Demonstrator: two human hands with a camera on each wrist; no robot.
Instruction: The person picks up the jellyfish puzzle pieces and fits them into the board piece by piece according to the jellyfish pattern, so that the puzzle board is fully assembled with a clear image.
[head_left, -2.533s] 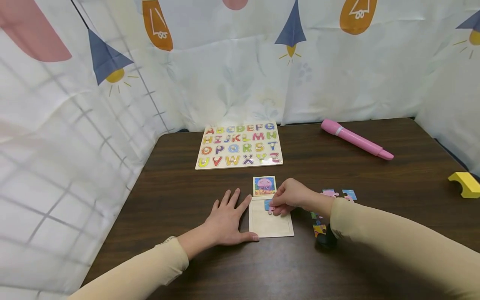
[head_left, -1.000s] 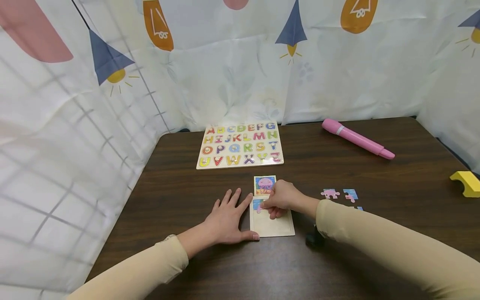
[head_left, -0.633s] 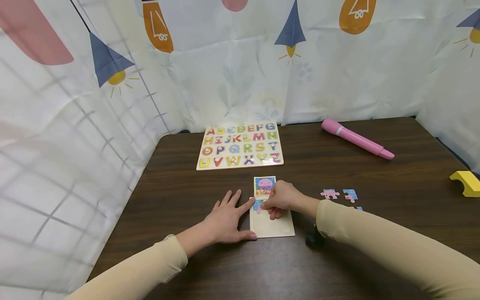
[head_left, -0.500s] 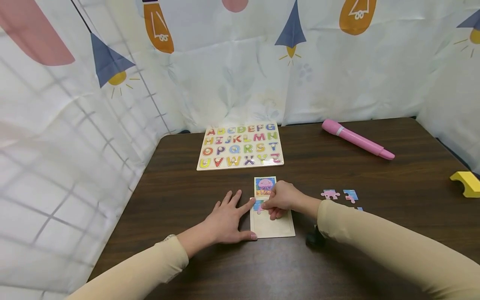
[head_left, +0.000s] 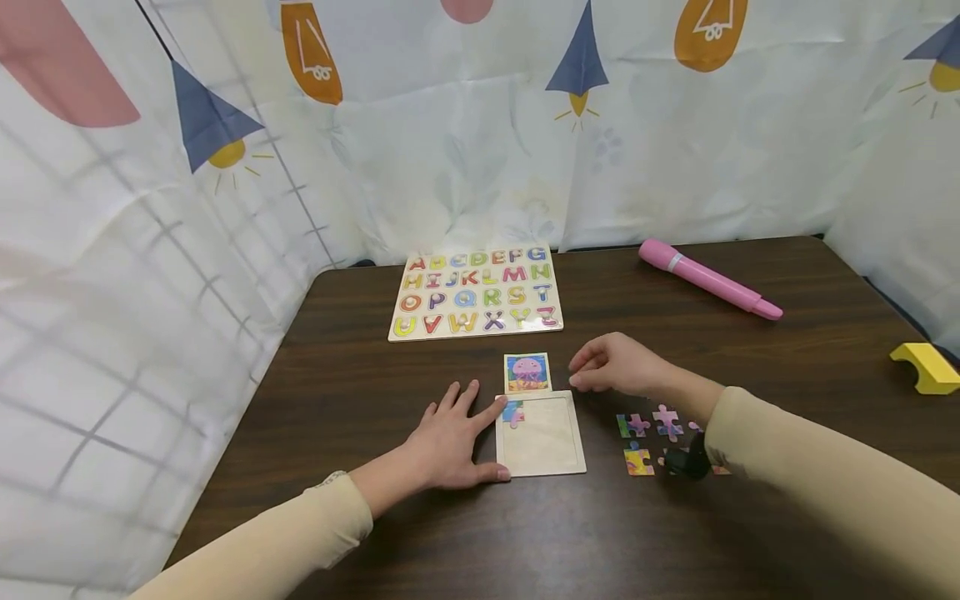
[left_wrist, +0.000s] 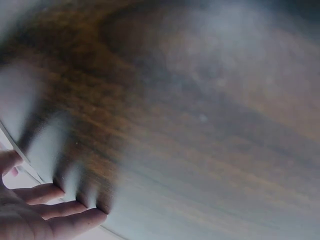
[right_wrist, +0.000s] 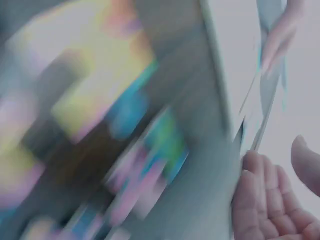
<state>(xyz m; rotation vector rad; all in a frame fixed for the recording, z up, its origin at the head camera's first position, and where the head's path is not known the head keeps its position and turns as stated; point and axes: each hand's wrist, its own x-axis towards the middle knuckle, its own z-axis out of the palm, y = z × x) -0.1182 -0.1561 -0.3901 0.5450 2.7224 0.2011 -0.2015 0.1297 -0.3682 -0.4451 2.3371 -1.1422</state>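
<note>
My left hand (head_left: 450, 446) lies spread on the dark table, forefinger and thumb touching the left edge of a pale puzzle tray (head_left: 543, 442). In the tray's top left corner sits one blue-and-pink jigsaw piece (head_left: 513, 412). A jellyfish picture card (head_left: 527, 372) adjoins the tray's far edge. My right hand (head_left: 618, 365) is over the table, right of the card, fingers loosely bent. Between its thumb and fingers nothing shows in the right wrist view. Loose jigsaw pieces (head_left: 637, 461) lie nearer me, several partly hidden by the right wrist and its black camera.
Behind the card lies an alphabet board (head_left: 480, 292) with knobbed letters. A pink pen-shaped toy (head_left: 712, 279) is at the back right, and a yellow arch block (head_left: 928, 369) at the right edge. A patterned curtain (head_left: 465, 150) hangs behind the table.
My right hand brought the blue-and-pink piece into the tray's top left corner, let go, and moved off right. My left forefinger shifted slightly onto the tray's corner.
</note>
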